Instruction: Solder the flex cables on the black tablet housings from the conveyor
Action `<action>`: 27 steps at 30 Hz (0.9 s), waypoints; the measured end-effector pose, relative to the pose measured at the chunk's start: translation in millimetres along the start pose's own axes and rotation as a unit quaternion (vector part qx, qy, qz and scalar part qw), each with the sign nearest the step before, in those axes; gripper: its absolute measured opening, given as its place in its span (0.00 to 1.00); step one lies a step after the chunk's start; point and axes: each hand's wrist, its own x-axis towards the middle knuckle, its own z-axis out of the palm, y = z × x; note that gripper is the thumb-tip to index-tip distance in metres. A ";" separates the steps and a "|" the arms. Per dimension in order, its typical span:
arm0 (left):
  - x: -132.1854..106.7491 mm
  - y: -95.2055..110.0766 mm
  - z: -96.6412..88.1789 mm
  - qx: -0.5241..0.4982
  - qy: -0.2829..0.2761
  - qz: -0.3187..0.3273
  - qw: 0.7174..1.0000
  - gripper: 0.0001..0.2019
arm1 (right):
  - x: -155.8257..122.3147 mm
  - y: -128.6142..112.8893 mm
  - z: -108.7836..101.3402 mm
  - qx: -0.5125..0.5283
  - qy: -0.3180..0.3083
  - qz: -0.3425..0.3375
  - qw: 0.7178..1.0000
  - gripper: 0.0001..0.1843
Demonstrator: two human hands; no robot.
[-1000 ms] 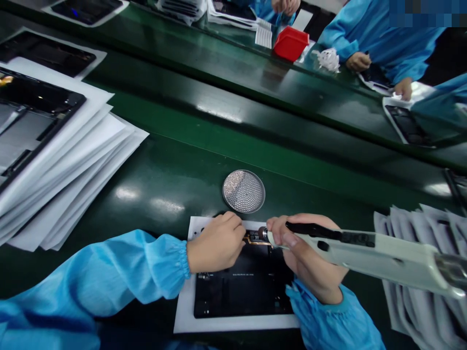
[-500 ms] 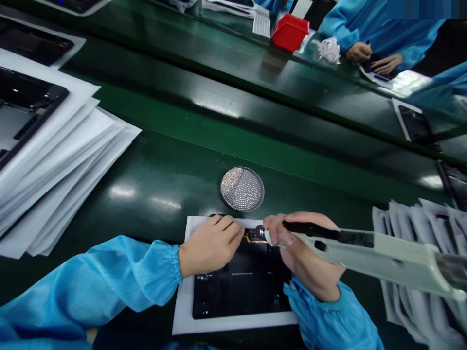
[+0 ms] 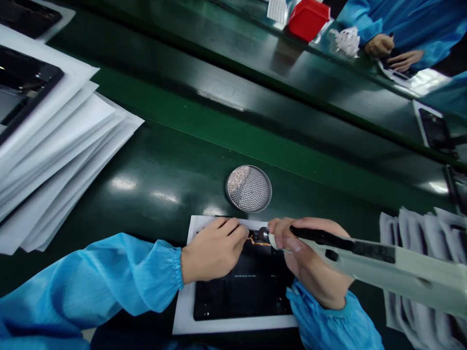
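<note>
A black tablet chassis (image 3: 241, 291) lies on a white sheet (image 3: 184, 311) at the near edge of the green bench. My left hand (image 3: 213, 250) rests on its upper edge with fingers curled and pressed down near an orange flex strip (image 3: 254, 240). My right hand (image 3: 310, 257) grips a pale electric screwdriver (image 3: 368, 265), its metal tip held at that strip beside my left fingertips. A round perforated metal dish (image 3: 248, 188) with tiny screws sits just beyond the chassis.
A fanned stack of white sheets (image 3: 62, 160) carrying another black chassis (image 3: 22, 87) fills the left. More stacked sheets (image 3: 423, 272) lie at the right. Across the belt sit a red bin (image 3: 308, 19), a white wad (image 3: 346, 41), and another person's hands (image 3: 392, 51).
Both hands stay at the chassis's upper edge with the screwdriver tip in place. The view has dipped and shifted slightly; the person across the belt has moved a hand.
</note>
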 end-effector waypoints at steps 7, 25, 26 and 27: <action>-2.1 8.0 -0.4 0.011 -0.006 -0.030 0.999 0.16 | -3.5 3.5 -1.4 -0.005 -0.008 0.008 1.000 0.15; -3.5 10.7 1.7 0.018 -0.002 -0.041 0.999 0.16 | -4.8 11.9 0.8 -0.009 -0.015 0.002 1.000 0.16; -3.4 10.7 1.6 0.018 -0.001 -0.042 0.999 0.16 | -5.2 12.0 0.7 -0.012 -0.013 0.003 1.000 0.16; -3.3 10.8 1.4 0.019 0.000 -0.042 0.999 0.16 | -5.6 12.1 0.4 -0.015 -0.012 0.004 1.000 0.16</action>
